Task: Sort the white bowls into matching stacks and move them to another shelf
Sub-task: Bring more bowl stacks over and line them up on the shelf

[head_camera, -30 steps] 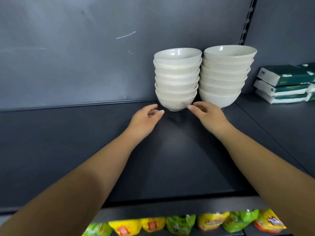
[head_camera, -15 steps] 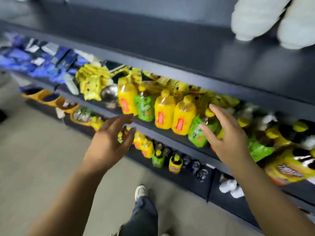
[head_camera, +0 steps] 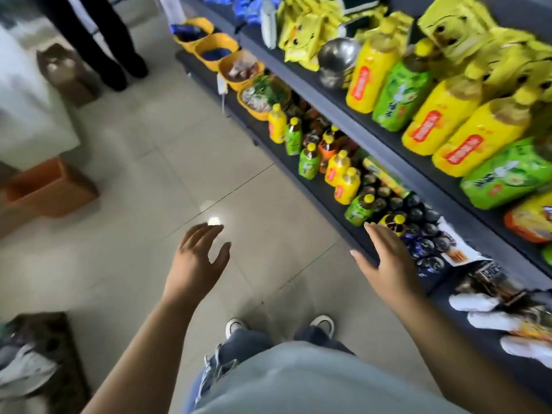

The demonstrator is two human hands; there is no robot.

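No white bowls are in view now; the head camera looks down at the floor and the lower shelves. My left hand (head_camera: 198, 258) hangs over the tiled floor, empty, fingers spread. My right hand (head_camera: 385, 264) is also empty with fingers apart, hovering beside the front edge of the bottom shelf (head_camera: 325, 201), near small green and yellow bottles (head_camera: 343, 177).
Dark shelving runs along the right, filled with large yellow and green bottles (head_camera: 418, 94), yellow packets and a steel bowl (head_camera: 336, 59). Yellow baskets (head_camera: 236, 67) sit at the shelf's far end. A person's dark legs (head_camera: 98, 40) stand far left; an orange box (head_camera: 50, 186) lies on the floor.
The view has swung from the two bowl stacks on the upper shelf down to the lower shelves and floor. Both hands drew away from the bowls, empty.
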